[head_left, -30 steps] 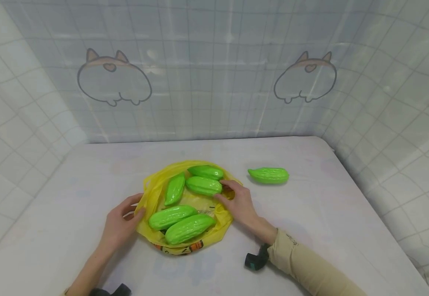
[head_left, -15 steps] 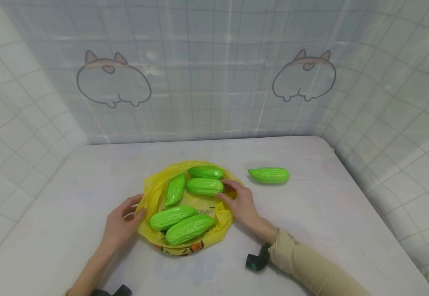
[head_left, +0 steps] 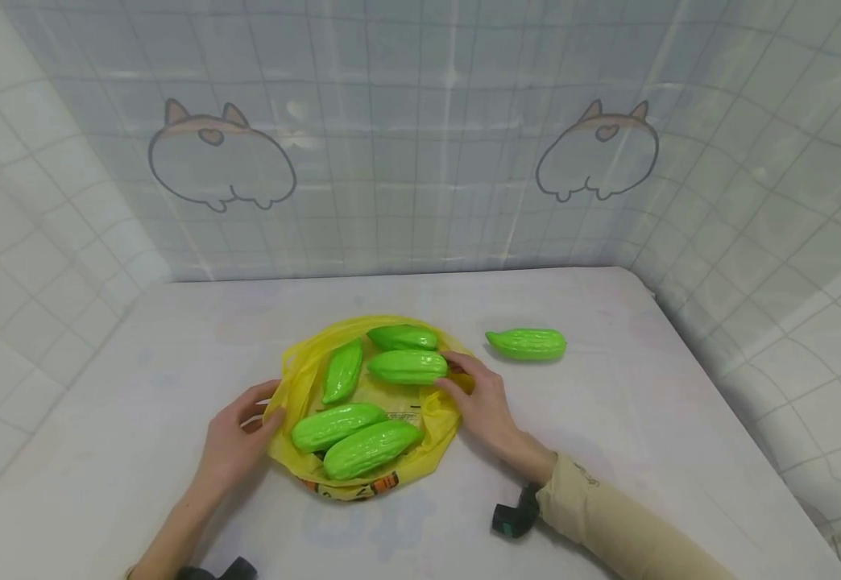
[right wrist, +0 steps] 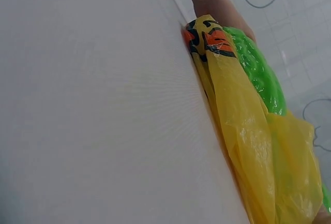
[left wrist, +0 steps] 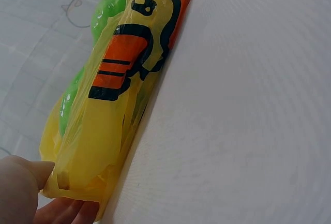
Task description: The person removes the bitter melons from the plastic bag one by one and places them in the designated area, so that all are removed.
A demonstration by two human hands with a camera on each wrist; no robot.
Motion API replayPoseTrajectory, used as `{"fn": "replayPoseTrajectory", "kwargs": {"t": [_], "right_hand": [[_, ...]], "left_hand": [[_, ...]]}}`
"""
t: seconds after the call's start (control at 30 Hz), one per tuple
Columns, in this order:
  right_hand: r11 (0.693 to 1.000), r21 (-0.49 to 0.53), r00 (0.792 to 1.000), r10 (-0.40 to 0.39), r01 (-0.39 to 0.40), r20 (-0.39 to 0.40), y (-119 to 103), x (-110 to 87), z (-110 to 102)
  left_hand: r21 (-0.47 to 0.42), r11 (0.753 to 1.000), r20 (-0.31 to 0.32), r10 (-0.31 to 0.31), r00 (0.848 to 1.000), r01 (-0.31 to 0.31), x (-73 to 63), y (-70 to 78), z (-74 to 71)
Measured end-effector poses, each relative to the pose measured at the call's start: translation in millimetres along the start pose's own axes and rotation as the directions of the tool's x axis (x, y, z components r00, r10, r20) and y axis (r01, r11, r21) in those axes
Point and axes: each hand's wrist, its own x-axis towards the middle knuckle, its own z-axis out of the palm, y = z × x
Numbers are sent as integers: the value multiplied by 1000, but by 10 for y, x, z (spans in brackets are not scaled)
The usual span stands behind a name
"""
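Nearest: black wrist cameras (head_left: 513,521) on both arms, tan sleeve (head_left: 616,515) on the right one. Yellow plastic bag (head_left: 295,391) sits on the white table (head_left: 174,338), mouth up, rim slumped into a rough ring. Orange-and-black print faces the person.

Inside, at the near side, a front gourd (head_left: 372,449) and a second gourd (head_left: 337,427) lie side by side, touching; bag wall probably stops them rolling.

Left hand (head_left: 235,439) pinches the bag's left edge, thumb one side of the film, fingers the other; likely steadies it and holds the mouth wide, the film being too limp to stand alone.

Right hand (head_left: 486,407), at the right rim, pinches the blunt end of a third gourd (head_left: 406,367) between thumb and fingers. An end hold, presumably because the end is narrow enough to grasp. Some fingers hidden.

Left of that, a slanted gourd (head_left: 343,371); just beyond, a back gourd (head_left: 402,337) against the far wall of the bag.

Loose gourd (head_left: 527,344) on the table, right of the bag, apart from it.

Farthest: gridded backdrop (head_left: 420,161), two animal drawings (head_left: 222,161).
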Motion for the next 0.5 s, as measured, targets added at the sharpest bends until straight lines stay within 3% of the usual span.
{"fn": "replayPoseTrajectory", "kwargs": {"t": [0.5], "right_hand": [[998, 43, 996, -38, 42, -76, 59, -90, -195]], "left_hand": [[-5, 1000, 4, 0, 1000, 0, 4, -18, 4]]}}
